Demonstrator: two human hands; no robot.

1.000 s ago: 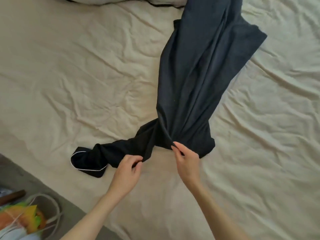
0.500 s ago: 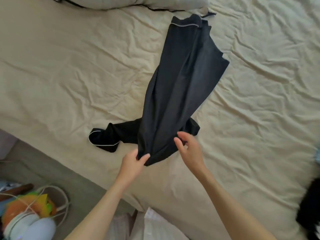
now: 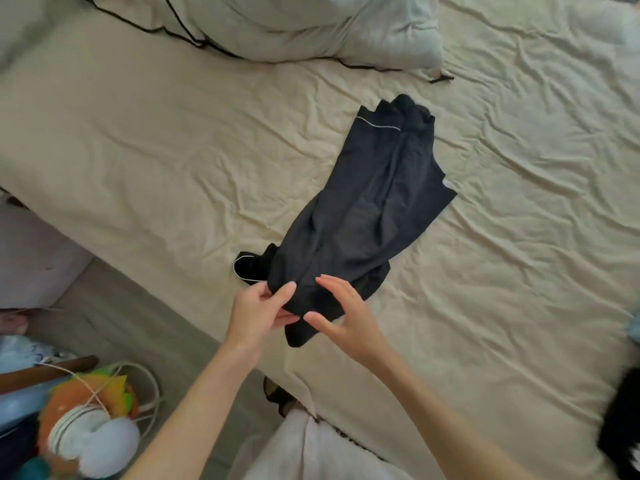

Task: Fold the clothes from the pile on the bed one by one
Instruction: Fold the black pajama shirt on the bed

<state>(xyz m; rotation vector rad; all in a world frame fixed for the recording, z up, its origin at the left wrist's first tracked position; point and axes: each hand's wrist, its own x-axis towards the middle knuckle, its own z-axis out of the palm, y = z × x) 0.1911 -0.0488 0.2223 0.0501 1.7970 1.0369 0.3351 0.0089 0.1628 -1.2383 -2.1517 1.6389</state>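
Observation:
A dark navy garment (image 3: 374,202) with thin white piping lies bunched lengthwise on the beige bed sheet (image 3: 156,150), running from the bed's near edge up toward the pillow. One piped cuff (image 3: 249,268) sticks out to its left. My left hand (image 3: 256,313) pinches the garment's near end, thumb on top and fingers underneath. Beside it, my right hand (image 3: 346,313) has straight, spread fingers that touch the same end of the fabric. A short tail of cloth hangs below both hands.
A white pillow with black trim (image 3: 294,26) lies at the head of the bed. The grey floor (image 3: 138,323) is at the lower left, with a colourful toy and cords (image 3: 86,420). A black item (image 3: 623,424) shows at the right edge.
The garment has been drawn toward the near edge and bunched shorter, and the cuff has moved in close to it. My hands have come together at the garment's near end. The view has pulled back.

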